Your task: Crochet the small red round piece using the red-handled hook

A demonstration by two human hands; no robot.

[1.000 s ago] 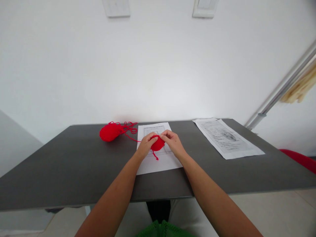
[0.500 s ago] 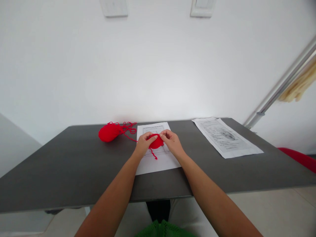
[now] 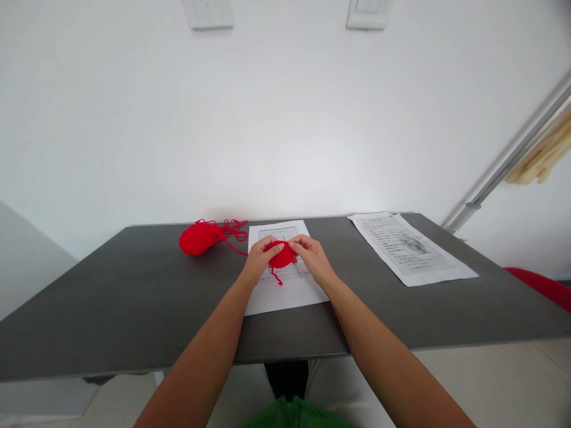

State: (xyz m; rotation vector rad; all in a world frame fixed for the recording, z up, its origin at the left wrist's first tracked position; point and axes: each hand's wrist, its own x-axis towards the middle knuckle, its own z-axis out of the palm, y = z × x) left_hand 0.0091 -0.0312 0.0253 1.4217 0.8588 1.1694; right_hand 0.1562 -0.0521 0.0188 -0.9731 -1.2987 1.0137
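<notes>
Over a printed paper sheet point(image 3: 289, 294) on the dark grey table point(image 3: 111, 309), both hands hold a small red knitted piece point(image 3: 281, 257). My left hand point(image 3: 259, 258) pinches its left edge and my right hand point(image 3: 312, 255) pinches its right edge; the fingers of both are closed on it. A short red yarn tail point(image 3: 275, 276) hangs from the piece onto the paper. A red yarn ball point(image 3: 197, 238) with loose loops of strand point(image 3: 232, 229) lies to the left, a strand running from it toward my hands.
A second printed sheet point(image 3: 410, 246) lies at the table's right end. A slanted metal pole point(image 3: 513, 160) stands at the right, a red seat edge point(image 3: 539, 285) below it. A white wall backs the table. Green mesh point(image 3: 294, 413) shows at my lap.
Both hands with the red knitted piece have shifted slightly away from me on the paper. The yarn ball has stayed put.
</notes>
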